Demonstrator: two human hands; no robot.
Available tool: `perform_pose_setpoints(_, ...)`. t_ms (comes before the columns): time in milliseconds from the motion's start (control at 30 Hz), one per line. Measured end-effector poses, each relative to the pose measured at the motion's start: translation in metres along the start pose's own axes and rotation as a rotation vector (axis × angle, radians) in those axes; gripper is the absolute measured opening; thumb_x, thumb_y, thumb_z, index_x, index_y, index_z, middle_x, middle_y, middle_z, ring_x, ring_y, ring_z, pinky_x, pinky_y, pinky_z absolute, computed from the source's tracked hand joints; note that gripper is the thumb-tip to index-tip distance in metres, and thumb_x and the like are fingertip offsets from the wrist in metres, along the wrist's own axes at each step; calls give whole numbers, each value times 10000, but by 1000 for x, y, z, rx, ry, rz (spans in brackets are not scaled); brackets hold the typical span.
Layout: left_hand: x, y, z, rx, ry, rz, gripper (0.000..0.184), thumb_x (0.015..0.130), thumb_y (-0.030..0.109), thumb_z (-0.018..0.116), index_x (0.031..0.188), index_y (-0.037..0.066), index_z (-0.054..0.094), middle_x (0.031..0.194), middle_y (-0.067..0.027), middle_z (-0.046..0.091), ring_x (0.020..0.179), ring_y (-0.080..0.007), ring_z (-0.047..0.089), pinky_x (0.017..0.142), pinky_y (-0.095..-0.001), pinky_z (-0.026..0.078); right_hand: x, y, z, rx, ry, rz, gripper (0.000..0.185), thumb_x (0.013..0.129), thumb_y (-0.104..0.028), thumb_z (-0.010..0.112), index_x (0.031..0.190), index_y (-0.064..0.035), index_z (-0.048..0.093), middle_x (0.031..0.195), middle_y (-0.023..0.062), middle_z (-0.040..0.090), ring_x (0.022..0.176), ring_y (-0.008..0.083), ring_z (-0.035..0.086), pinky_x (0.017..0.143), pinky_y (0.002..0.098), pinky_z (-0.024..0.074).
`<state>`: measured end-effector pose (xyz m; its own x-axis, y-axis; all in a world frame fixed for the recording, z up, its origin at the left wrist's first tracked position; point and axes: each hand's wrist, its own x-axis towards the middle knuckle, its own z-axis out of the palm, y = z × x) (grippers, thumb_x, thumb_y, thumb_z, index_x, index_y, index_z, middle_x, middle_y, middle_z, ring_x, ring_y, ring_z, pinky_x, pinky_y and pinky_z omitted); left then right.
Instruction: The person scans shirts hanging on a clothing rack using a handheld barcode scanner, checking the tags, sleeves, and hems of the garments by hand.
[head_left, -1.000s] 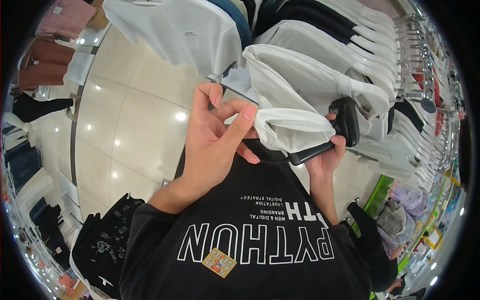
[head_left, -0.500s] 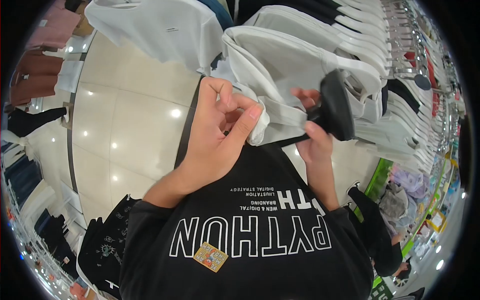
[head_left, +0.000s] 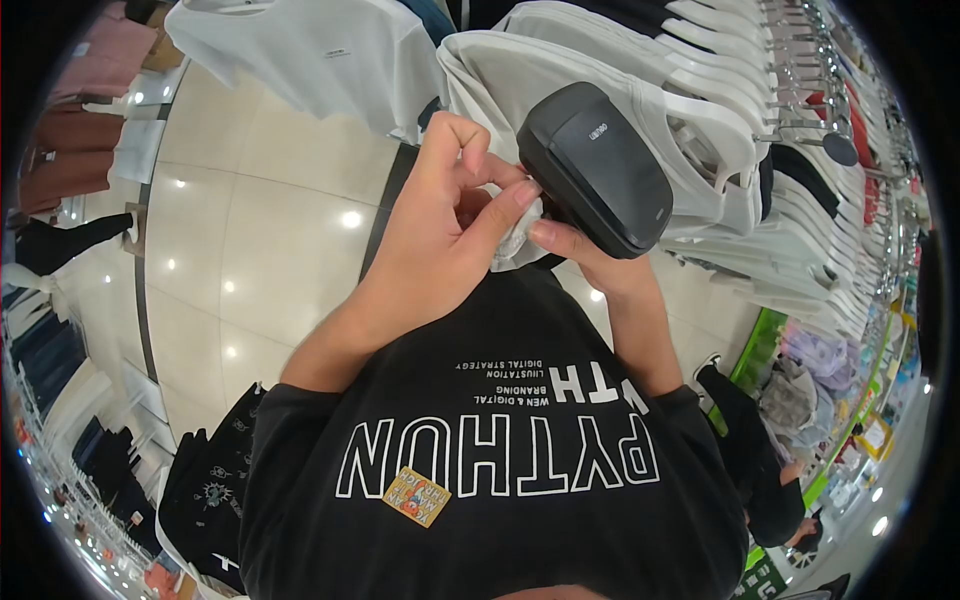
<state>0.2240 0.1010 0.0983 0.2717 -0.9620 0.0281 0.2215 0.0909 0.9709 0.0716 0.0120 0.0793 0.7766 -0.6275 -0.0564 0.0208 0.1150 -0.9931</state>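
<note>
My left hand (head_left: pixel 445 215) is closed, thumb and fingers pinching a bunched edge of white cloth (head_left: pixel 515 242). The cloth appears to belong to the foremost white shirt (head_left: pixel 480 75) on the rail, though the device hides part of it. In my right hand (head_left: pixel 605 272) is a black handheld device (head_left: pixel 605 165) with a rounded casing and small pale lettering too small to read. Its broad back faces up towards me. The device's near side is right by the pinched cloth; whether they touch is hidden. Most of my right fingers are behind the device.
White hangers (head_left: pixel 735 120) with shirts hang from a metal rail at the upper right. Another white shirt (head_left: pixel 310 55) hangs at the upper left. Pale floor tiles (head_left: pixel 250 230) lie below. At the lower right a person in black (head_left: pixel 755 450) is near a green-edged display (head_left: pixel 760 345).
My right hand has moved left and turned the black device, so its broad back now shows and it sits close to my left hand. My left hand still pinches the cloth.
</note>
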Motion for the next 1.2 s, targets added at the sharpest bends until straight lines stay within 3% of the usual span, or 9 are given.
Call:
perform_pose_setpoints(133,1,-2,3,159,-6,98,250,866,14,531,852,85,292,752,-56,568,534,-21,413,454,-184,313,3,-5,-1,76,8,11,545,660,41,697,1167,-11,506,1084,99,560,900,148,546,772,280,442)
perform_pose_setpoints(433,-8,-1,21,-116,10,-144,203,835,55,603,960,54,443,722,-3,570,586,-17,437,502,-179,332,4,-22,-6,599,143,14,431,696,8,611,1108,21,483,1005,89,513,787,137,500,648,249,442)
perform_pose_setpoints(467,-9,-4,19,-65,-35,-134,190,835,64,606,965,45,469,737,-1,570,595,-19,443,512,-180,336,5,-23,-7,646,134,-65,361,738,5,613,1080,29,500,831,74,579,782,136,567,673,253,450)
perform_pose_setpoints(633,-11,-14,2,42,-156,-171,122,854,94,592,936,10,558,833,-9,584,670,-37,480,577,-178,364,3,-26,-9,619,180,-71,352,734,4,622,1066,29,507,817,71,575,768,138,561,683,255,438)
perform_pose_setpoints(933,-8,-3,4,-374,-21,-156,87,904,113,516,879,30,516,808,14,542,749,-31,449,662,-196,351,2,-26,-10,623,130,-28,334,726,21,632,1046,18,538,821,61,585,777,136,568,691,255,441)
perform_pose_setpoints(1200,-10,-8,-2,-431,-84,-131,79,909,110,495,868,42,502,789,14,528,726,-45,453,667,-210,359,0,-29,-11,597,103,32,295,736,7,642,1023,0,573,837,40,592,795,111,568,704,247,442)
